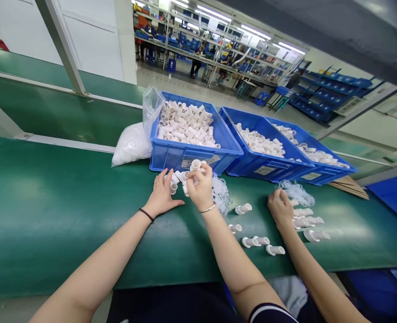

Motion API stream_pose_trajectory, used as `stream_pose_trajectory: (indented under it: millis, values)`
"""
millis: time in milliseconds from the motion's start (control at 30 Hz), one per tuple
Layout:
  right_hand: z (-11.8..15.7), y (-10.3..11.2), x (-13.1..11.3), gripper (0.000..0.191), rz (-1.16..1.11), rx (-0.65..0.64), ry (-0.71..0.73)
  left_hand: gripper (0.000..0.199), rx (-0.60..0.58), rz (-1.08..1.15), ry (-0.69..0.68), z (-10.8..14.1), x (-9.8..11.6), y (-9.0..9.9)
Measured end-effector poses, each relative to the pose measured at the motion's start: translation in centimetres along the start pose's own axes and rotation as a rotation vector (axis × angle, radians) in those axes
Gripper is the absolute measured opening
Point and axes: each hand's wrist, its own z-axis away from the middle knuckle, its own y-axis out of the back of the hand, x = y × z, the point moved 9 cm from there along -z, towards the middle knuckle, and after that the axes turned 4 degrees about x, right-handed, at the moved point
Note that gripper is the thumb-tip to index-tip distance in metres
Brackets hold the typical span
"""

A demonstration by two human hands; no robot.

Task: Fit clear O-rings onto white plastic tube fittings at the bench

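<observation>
Pinching a white plastic tube fitting [195, 165] in the right hand [200, 185], open end up, probably leaving the opening free; spreading the left hand [162, 194], fingers apart, at loose white fittings [173, 189] on the green tabletop [43, 215], probably corralling them. Facing a blue bin [166, 157], limiting forward reach; having translucent rings [221, 196] alongside and, farther right, a co-worker's hand [281, 208].

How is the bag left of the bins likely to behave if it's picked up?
The bag looks floppy: its clear upper part is loose and creased. Its shiny film may be slippery in the grip. The lower part bulges where it rests on the table, so its contents could shift and sag when lifted.
</observation>
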Motion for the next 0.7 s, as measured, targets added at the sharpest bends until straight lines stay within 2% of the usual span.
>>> stream_pose_trajectory:
  millis: [100, 200, 367, 700]
  values:
    - [3.4, -3.4, 1.8, 0.015, 0.043, -0.086, -0.054, 0.122, -0.031, 0.014, -0.022, 0.0, 0.2, -0.2]
    - [4.5, -5.0, 2.2, 0.019, 0.040, -0.140, -0.057, 0.113, -0.042, 0.038, -0.044, -0.1, 0.3, -0.2]
    - [4.8, -5.0, 0.7, 0.030, 0.024, -0.201, 0.009, 0.101, -0.032, 0.049, -0.034, -0.1, 0.0, -0.2]
    - [7.2, -3.9, 0.1, 0.061, -0.032, -0.323, 0.052, 0.098, -0.035, -0.008, -0.029, -0.2, 0.2, 0.1]
